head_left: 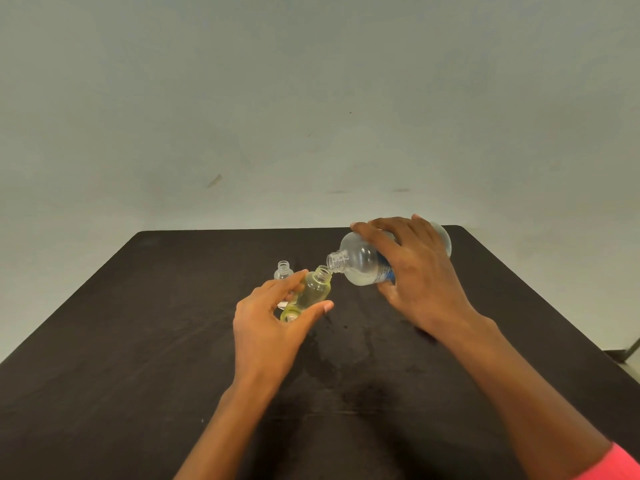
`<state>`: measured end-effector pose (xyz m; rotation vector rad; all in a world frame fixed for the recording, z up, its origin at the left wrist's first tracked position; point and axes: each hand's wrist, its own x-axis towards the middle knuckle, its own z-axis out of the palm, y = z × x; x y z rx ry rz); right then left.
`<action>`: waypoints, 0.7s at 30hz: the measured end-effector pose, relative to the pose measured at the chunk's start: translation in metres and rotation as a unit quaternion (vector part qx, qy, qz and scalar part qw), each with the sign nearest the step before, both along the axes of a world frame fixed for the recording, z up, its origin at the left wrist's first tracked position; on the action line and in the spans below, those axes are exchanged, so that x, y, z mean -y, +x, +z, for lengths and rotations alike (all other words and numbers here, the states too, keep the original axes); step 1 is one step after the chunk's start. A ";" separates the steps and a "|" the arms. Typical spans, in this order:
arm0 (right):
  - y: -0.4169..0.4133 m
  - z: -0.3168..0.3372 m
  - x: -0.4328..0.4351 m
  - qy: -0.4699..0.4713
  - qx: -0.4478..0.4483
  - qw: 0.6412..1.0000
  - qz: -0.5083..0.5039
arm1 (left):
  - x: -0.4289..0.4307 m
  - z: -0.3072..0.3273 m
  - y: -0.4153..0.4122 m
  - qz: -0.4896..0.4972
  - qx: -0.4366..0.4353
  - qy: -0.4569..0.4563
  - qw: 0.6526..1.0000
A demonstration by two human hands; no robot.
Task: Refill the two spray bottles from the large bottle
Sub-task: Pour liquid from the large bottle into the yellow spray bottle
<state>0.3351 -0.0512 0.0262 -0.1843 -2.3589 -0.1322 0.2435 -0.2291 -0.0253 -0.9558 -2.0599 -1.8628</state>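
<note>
Right hand: the right hand [412, 271] is wrapped over the large bottle [363, 263], grip closed around its body, fingers across the top and thumb underneath.
Large bottle: clear plastic, cap off, tipped almost flat above the desk [138, 341], neck pointing left and a little down; a blue label [385, 271] peeks out under the palm, and a low pool of cloudy liquid lies along its lower side.
Left hand: the left hand [273, 323] has its grip closed on the yellow spray bottle [308, 294], thumb on the near side, fingers on the far side.
Yellow spray bottle: small, see-through, yellow-tinted, no spray head on it, tilted so its open mouth leans up and right toward the large bottle's neck; the two openings sit just beside each other, practically touching. Whether liquid is passing between them I cannot tell.
Second spray bottle: a clear spray bottle [283, 270] stands upright on the desk just behind the left hand's fingers, open at the top, its lower part hidden by them.
Desk: dark, nearly black, with wet-looking smears [332, 355] on the surface in front of the hands.
Sleeve: a pink sleeve [613, 462] shows at the lower right corner on the right arm.
Background: a plain pale wall [311, 98] behind the desk.
</note>
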 end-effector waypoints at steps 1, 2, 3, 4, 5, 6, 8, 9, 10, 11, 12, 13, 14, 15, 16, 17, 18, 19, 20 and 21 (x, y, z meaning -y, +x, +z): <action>0.000 0.000 0.000 0.000 0.001 1.000 0.000 | 0.000 0.000 0.000 0.000 0.001 0.000 1.000; 0.000 0.000 0.000 0.000 0.002 1.000 0.000 | 0.000 0.000 0.000 -0.001 0.001 0.001 1.000; 0.000 0.000 0.000 0.000 0.002 1.000 0.000 | 0.000 0.000 0.000 -0.001 0.000 0.001 1.000; 0.000 0.000 -0.001 0.000 0.002 1.000 0.000 | 0.000 0.000 0.000 0.000 0.000 0.001 1.000; 0.000 0.001 -0.001 0.002 0.002 1.000 0.000 | 0.000 0.000 0.000 0.001 0.000 0.000 1.000; 0.000 0.001 -0.001 0.004 0.002 1.000 0.000 | 0.000 0.000 0.000 0.002 0.000 -0.001 1.000; -0.001 0.001 0.000 0.006 0.001 1.000 -0.001 | 0.000 0.000 0.000 0.004 0.000 -0.003 1.000; -0.001 0.001 0.000 0.007 0.001 1.000 -0.001 | 0.000 0.000 0.000 0.005 0.001 -0.002 1.000; -0.001 0.002 0.000 0.008 0.002 1.000 -0.002 | 0.000 0.000 0.000 0.005 0.002 -0.001 1.000; -0.001 0.002 0.000 0.009 0.002 1.000 -0.002 | 0.000 0.000 0.000 0.005 0.001 -0.001 1.000; 0.000 0.002 0.001 0.010 0.003 1.000 -0.002 | 0.000 0.000 0.000 0.006 -0.002 -0.002 1.000; 0.000 0.002 0.001 0.010 0.004 1.000 -0.003 | 0.000 0.000 0.000 0.007 -0.005 -0.003 1.000; 0.000 0.002 0.001 0.009 0.005 1.000 -0.003 | 0.000 0.000 0.000 0.008 -0.007 -0.005 1.000; 0.000 0.002 0.001 0.008 0.006 1.000 -0.003 | 0.000 0.000 0.000 0.008 -0.007 -0.006 1.000; 0.000 0.002 0.001 0.006 0.007 1.000 -0.003 | 0.000 0.000 0.000 0.008 -0.005 -0.007 1.000; 0.000 0.001 0.000 0.005 0.008 1.000 -0.004 | 0.000 0.000 0.000 0.007 -0.002 -0.007 1.000; 0.000 0.001 0.000 0.005 0.008 1.000 -0.005 | 0.000 0.000 0.000 0.007 0.000 -0.007 1.000; 0.000 0.001 0.000 0.005 0.008 1.000 -0.004 | 0.000 0.000 0.000 0.007 0.000 -0.006 1.000; 0.000 0.001 0.000 0.005 0.007 1.000 -0.004 | 0.000 0.000 0.000 0.006 -0.001 -0.005 1.000; 0.001 0.001 0.000 0.006 0.007 1.000 -0.004 | 0.000 0.000 0.001 0.006 -0.001 -0.005 1.000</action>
